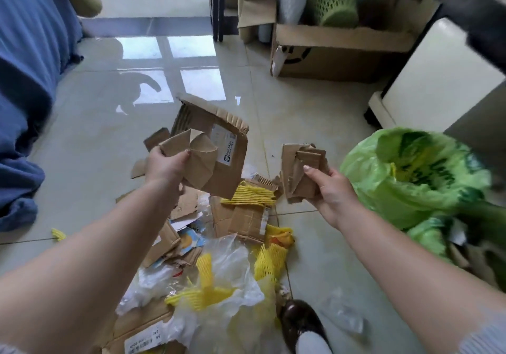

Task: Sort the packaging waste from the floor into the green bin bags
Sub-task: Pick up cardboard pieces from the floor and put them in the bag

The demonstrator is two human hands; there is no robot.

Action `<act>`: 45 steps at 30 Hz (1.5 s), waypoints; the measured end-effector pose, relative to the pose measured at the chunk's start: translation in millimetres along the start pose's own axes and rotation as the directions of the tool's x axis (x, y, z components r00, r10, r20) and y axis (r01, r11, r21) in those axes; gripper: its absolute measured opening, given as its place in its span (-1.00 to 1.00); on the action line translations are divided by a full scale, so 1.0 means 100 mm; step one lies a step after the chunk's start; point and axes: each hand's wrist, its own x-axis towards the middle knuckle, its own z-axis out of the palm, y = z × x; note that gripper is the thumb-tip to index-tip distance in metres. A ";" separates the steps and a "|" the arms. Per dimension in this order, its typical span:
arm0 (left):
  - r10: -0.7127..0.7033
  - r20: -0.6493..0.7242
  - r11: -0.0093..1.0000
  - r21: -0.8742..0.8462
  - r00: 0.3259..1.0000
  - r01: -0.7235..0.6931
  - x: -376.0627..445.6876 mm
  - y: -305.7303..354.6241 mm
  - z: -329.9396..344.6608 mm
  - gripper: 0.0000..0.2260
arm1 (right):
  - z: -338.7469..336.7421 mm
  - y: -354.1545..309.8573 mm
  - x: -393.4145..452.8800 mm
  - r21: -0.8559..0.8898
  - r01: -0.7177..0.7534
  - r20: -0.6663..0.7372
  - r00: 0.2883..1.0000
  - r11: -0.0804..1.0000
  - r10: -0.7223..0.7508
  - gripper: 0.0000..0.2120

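Note:
My left hand (164,166) grips a large torn piece of brown cardboard (219,145) with a white label, held above the floor pile. My right hand (330,189) holds a bundle of smaller cardboard scraps (301,173) just left of an open green bin bag (410,178). A second green bag (430,240) lies lower right with cardboard in it. On the tiled floor below lies mixed waste: cardboard pieces (246,219), yellow foam netting (252,195) and clear plastic film (232,271).
A blue fabric-covered piece of furniture (30,80) fills the left. An open cardboard box (334,52) with green netting and foam rolls stands at the back right, beside a white appliance (438,85). My dark shoe (301,323) stands by the pile.

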 end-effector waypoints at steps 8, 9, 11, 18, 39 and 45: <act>0.194 0.276 0.975 0.049 0.941 -0.215 -1.02 0.40 1.07 -0.54 | -0.85 -0.60 -0.59 0.063 0.149 -0.224 0.966 0.987 -0.132 -0.83; 0.227 0.303 0.966 0.050 0.926 -0.253 -1.15 0.43 1.22 -0.56 | -0.97 -0.67 -0.64 0.063 0.169 -0.255 0.955 0.984 -0.148 -0.83; 0.280 0.358 0.945 0.061 0.891 -0.321 -1.42 0.47 1.50 -0.58 | -1.21 -0.80 -0.74 0.068 0.204 -0.334 0.927 0.977 -0.170 -0.84; 0.370 0.562 0.837 0.144 0.740 -0.528 -2.31 0.35 2.38 -0.78 | -2.06 -0.94 -1.17 -0.064 0.234 -0.562 0.795 0.970 -0.229 -0.60; -0.158 0.771 0.794 0.471 0.616 -0.385 -3.08 -0.73 3.45 -0.84 | -3.22 -0.34 -1.10 -0.560 -0.168 -0.566 0.793 0.811 -0.226 -0.60; -0.117 0.778 0.746 0.480 0.617 -0.462 -3.07 -0.87 3.58 -0.85 | -3.25 -0.23 -0.84 -0.659 -0.242 -0.562 0.788 0.712 -0.252 -0.54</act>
